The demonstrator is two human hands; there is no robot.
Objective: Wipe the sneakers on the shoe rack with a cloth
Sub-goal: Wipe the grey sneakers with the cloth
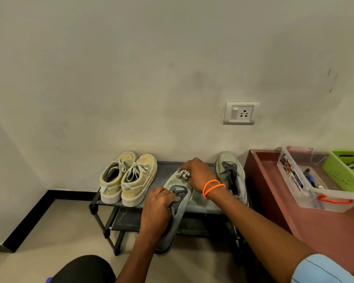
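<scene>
Sneaker [177, 203], grey, light and soft-sided, overhangs shoe rack [204, 207] front edge; left hand [158, 209] grips its laced midfoot, the firmest hold. Right hand [196, 175] clutches bunched cloth [183, 173] against toe.

You have four sneakers at the shoe rack [204, 209]: two beige [129, 178], two grey [231, 174], plus one cloth [183, 174].

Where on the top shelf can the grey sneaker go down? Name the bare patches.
Bare shelf shows between the tan pair and the standing grey sneaker, behind the held sneaker, where the right hand presses the cloth. The left hand grips that shoe. The shelf's left end is crowded.
</scene>
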